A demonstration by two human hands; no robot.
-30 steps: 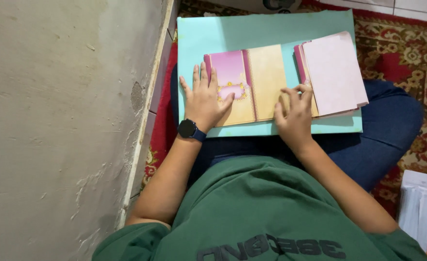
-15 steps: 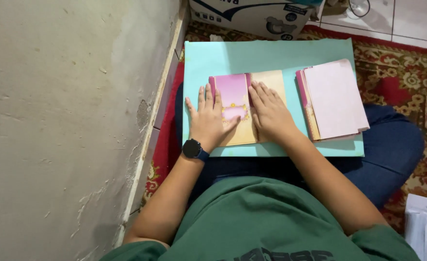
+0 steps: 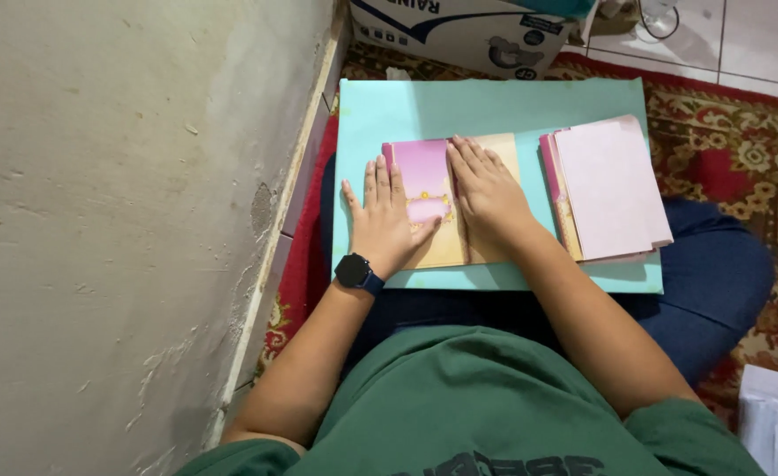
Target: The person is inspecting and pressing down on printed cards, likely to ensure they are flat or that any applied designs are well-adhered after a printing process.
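A light blue board (image 3: 407, 110) rests across my lap. On it lies an unfolded card (image 3: 426, 172), pink on its left panel and cream on its right. My left hand (image 3: 385, 225), with a black watch on the wrist, lies flat on the card's left panel and the board beside it. My right hand (image 3: 488, 189) presses flat on the cream panel, fingers together and pointing away from me. A stack of pale pink cards (image 3: 609, 189) sits on the board to the right, apart from both hands.
A rough grey wall (image 3: 125, 220) runs close along my left. A patterned red rug (image 3: 741, 167) covers the floor. A white and blue cardboard box (image 3: 459, 35) stands beyond the board. White papers (image 3: 772, 423) lie at the lower right.
My right hand moved left from the pink stack onto the card's cream panel. My left hand stayed flat on the pink panel. The view shifted closer to the wall.
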